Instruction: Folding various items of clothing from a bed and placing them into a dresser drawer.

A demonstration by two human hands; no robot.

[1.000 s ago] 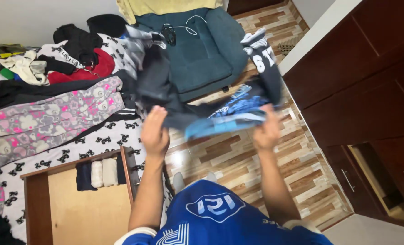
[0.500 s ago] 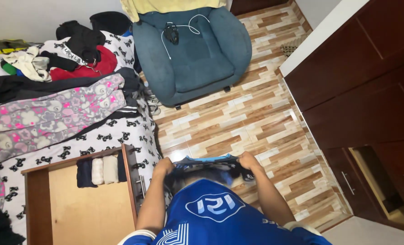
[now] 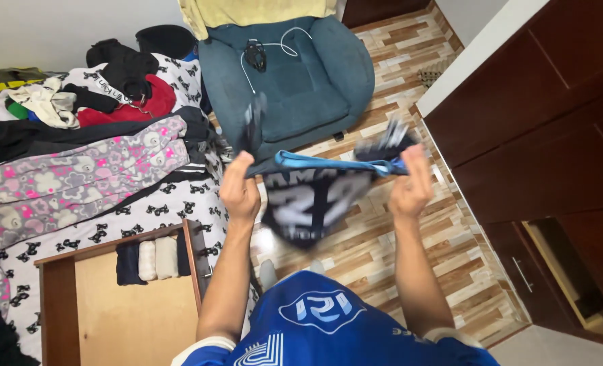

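I see the blue armchair (image 3: 294, 81) at top; just below it, over the wood-patterned floor (image 3: 383, 230), hangs a dark jersey (image 3: 311, 200) with large pale lettering and a light-blue edge. My left hand (image 3: 239, 190) and right hand (image 3: 410, 186) each clench its top corners.

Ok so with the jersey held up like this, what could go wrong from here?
Both hands, left and right, pinch only the top edge of the dark jersey, which is blurred with motion, so a corner could slip free and drop to the tiled floor. The open wooden drawer juts out by the left arm and might get bumped.
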